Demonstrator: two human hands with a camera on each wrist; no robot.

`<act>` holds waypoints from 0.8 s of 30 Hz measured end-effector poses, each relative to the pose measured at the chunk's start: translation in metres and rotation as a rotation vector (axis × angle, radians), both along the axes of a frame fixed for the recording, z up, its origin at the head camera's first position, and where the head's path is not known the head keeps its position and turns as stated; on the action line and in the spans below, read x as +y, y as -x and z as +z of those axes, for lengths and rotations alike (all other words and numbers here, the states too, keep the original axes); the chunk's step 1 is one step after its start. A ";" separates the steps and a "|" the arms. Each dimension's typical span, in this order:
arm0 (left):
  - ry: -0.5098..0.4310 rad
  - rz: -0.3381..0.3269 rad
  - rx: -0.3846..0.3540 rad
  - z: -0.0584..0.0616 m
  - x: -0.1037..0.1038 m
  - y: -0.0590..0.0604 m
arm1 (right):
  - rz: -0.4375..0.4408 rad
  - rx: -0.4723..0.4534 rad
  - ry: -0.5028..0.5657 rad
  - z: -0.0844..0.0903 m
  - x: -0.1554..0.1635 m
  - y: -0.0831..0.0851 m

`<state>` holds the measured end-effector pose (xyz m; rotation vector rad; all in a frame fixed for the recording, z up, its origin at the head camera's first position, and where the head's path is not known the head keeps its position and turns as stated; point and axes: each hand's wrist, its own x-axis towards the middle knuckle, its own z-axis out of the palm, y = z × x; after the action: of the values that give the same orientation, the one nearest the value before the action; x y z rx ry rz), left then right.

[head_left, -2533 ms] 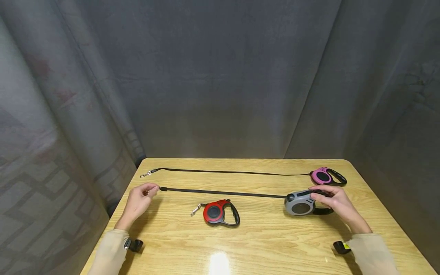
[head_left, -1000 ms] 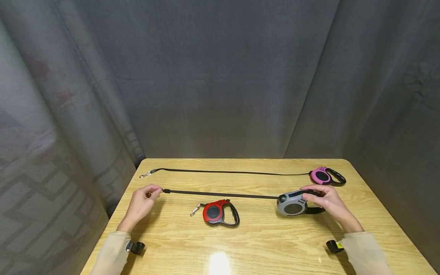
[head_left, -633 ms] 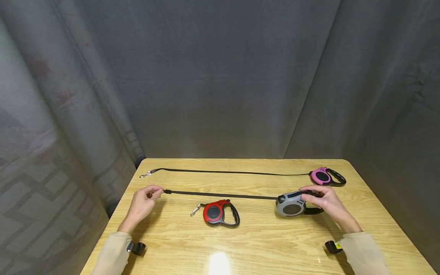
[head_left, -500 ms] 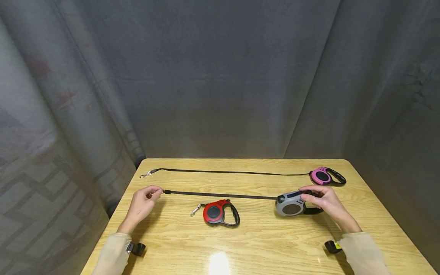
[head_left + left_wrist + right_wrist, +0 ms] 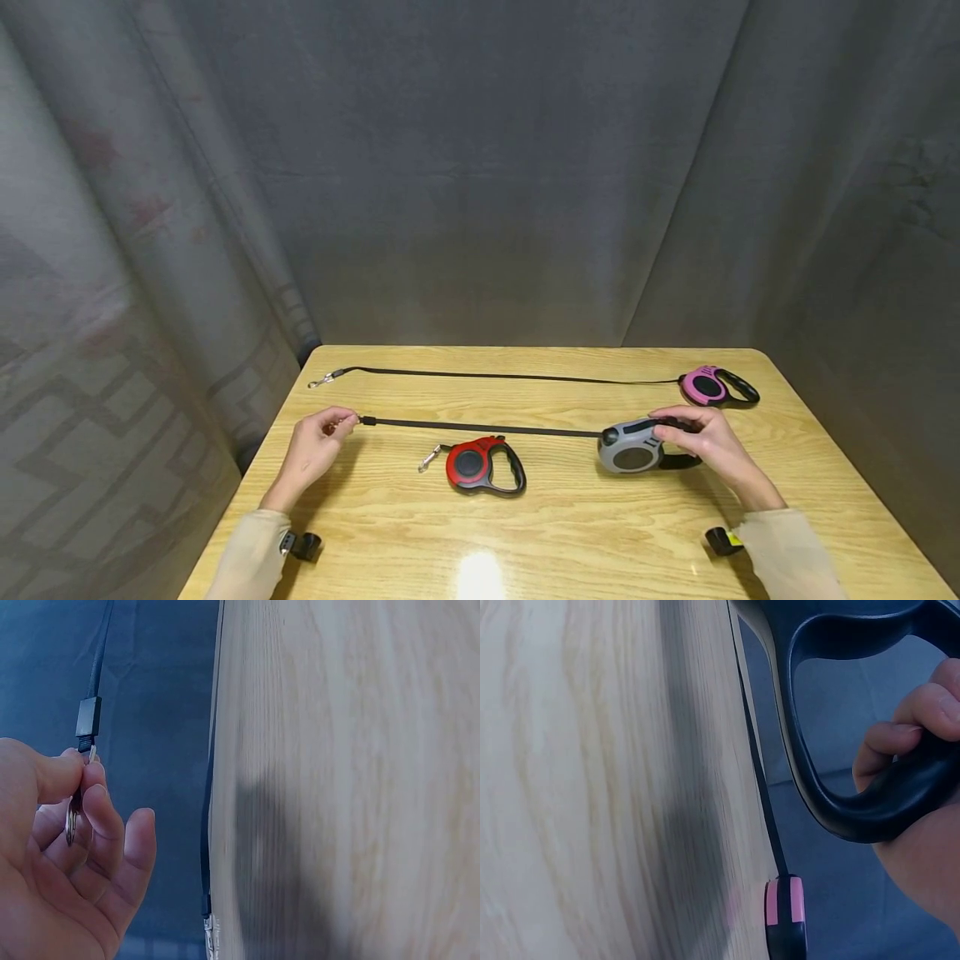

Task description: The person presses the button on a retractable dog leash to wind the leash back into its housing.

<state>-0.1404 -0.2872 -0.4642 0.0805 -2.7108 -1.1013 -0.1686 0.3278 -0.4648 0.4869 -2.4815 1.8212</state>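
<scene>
Stretching a black strap (image 5: 480, 428) taut above a wooden table (image 5: 570, 533), a person works a grey retractable leash (image 5: 633, 450) between two hands. The right hand (image 5: 705, 446) grips the grey housing's black handle (image 5: 870, 787), fingers curled round the loop and the thumb lying along the top of the casing; the wrist view shows the fingertips wrapped over the handle's outer bar. The left hand (image 5: 318, 442) pinches the metal clip (image 5: 75, 814) at the strap's free end between thumb and forefinger, the other fingers loosely curled beneath and touching nothing else. The grey leash sits right of the table's centre, its strap running leftward in a nearly straight line to the pinching fingers.

Just in front of that strap, near the middle of the table, lies a red retractable leash (image 5: 480, 467) with a black handle, its strap wound in and its small silver clip (image 5: 429, 457) resting beside it on the left. Beyond the grey leash, towards the far right corner, lies a pink retractable leash (image 5: 716, 387), its own black strap (image 5: 495, 375) drawn out along the far edge to a silver clip (image 5: 321, 381) at the far left corner. Both hands wear pale sleeves. Grey curtains (image 5: 480, 167) hang behind and to either side of the table.
</scene>
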 end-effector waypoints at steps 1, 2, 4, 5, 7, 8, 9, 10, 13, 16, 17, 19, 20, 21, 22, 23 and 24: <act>0.002 -0.001 0.001 0.000 0.000 0.000 | -0.001 0.002 0.002 0.000 0.000 0.000; 0.004 -0.002 0.002 0.000 0.001 0.000 | 0.000 0.002 0.006 0.000 -0.001 -0.001; 0.003 -0.005 0.003 0.000 0.002 0.000 | 0.001 0.000 0.015 0.000 -0.001 -0.001; 0.002 -0.005 0.002 0.000 0.002 0.000 | 0.002 -0.001 0.017 0.000 -0.001 -0.002; -0.001 -0.008 0.000 0.000 0.003 0.000 | 0.004 -0.002 0.024 0.000 -0.002 -0.002; -0.003 -0.010 -0.001 0.000 0.003 0.000 | 0.004 -0.002 0.027 0.000 -0.002 -0.002; -0.004 -0.012 -0.001 0.000 0.003 0.000 | 0.006 0.000 0.028 0.000 -0.002 -0.002; -0.004 -0.011 -0.001 0.000 0.003 0.000 | 0.007 0.002 0.029 0.000 -0.003 -0.002; -0.006 -0.010 0.003 0.000 0.004 -0.001 | 0.013 0.010 0.028 0.000 -0.004 -0.001; -0.010 -0.011 0.005 0.000 0.005 -0.001 | 0.019 0.013 0.029 -0.001 -0.005 -0.001; -0.012 -0.013 0.004 0.000 0.006 -0.001 | 0.022 0.013 0.029 -0.001 -0.005 -0.001; -0.017 -0.015 0.001 0.000 0.006 0.000 | 0.023 0.016 0.030 -0.001 -0.006 -0.001; -0.019 -0.016 -0.001 0.000 0.007 0.000 | 0.024 0.016 0.031 -0.001 -0.006 -0.001; -0.021 -0.018 -0.003 -0.001 0.007 0.000 | 0.025 0.017 0.031 -0.001 -0.006 -0.001; -0.024 -0.018 -0.003 -0.001 0.007 0.001 | 0.026 0.018 0.033 -0.001 -0.007 0.000; -0.026 -0.017 -0.002 -0.002 0.008 0.001 | 0.026 0.019 0.035 -0.002 -0.007 0.000; -0.028 -0.017 -0.001 -0.002 0.008 0.001 | 0.027 0.019 0.037 -0.002 -0.007 0.000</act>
<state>-0.1415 -0.2793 -0.4662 0.0629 -2.7024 -1.1447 -0.1683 0.3206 -0.4665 0.5359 -2.4363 1.8587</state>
